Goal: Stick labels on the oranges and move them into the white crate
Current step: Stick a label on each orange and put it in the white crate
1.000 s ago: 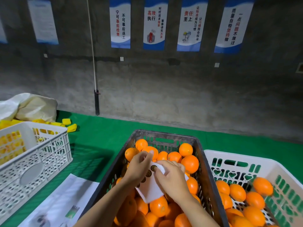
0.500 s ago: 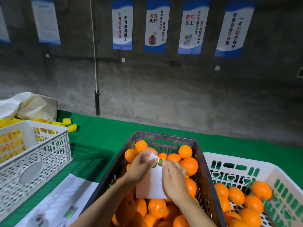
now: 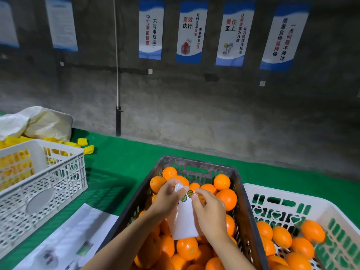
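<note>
Low in the centre of the frame, both hands work above the dark crate (image 3: pixel 196 162), so the next fruit is within easy reach. The left hand (image 3: pixel 167 199) pinches the top corner of the white label sheet (image 3: pixel 184 221) and holds it upright and steady. The right hand (image 3: pixel 210 213) nips the edge of a round label (image 3: pixel 190 192) with curled fingertips, apparently to peel it off. The dark crate is heaped with oranges (image 3: pixel 227 197). The white crate (image 3: pixel 272 191) at lower right touches it and holds a partial layer of other oranges (image 3: pixel 281 239). At left on the green bench (image 3: pixel 120 156), a second white crate (image 3: pixel 64 172) contains yellow pieces (image 3: pixel 17 166).
</note>
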Demonstrator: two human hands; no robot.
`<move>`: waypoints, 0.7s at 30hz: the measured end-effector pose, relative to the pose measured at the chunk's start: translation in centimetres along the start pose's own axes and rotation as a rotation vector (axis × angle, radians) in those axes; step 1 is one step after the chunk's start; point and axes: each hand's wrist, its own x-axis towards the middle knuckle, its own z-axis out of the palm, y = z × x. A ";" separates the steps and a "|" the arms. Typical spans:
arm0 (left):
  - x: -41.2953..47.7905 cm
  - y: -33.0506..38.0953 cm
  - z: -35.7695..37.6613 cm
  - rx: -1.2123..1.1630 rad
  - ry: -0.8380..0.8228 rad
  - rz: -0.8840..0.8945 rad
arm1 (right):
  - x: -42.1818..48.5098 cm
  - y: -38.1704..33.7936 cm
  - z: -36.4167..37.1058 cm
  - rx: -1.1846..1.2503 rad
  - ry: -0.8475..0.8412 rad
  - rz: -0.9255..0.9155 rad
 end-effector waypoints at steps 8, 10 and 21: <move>-0.2 -0.1 -0.2 0.074 -0.013 -0.011 | -0.3 -0.3 -0.1 0.036 0.001 -0.003; -0.2 -0.3 -0.1 0.108 0.011 -0.055 | -0.4 -0.4 0.1 0.011 0.007 -0.018; -0.1 0.0 -0.2 0.043 0.455 -0.128 | 0.2 0.7 -0.4 -0.058 0.025 0.377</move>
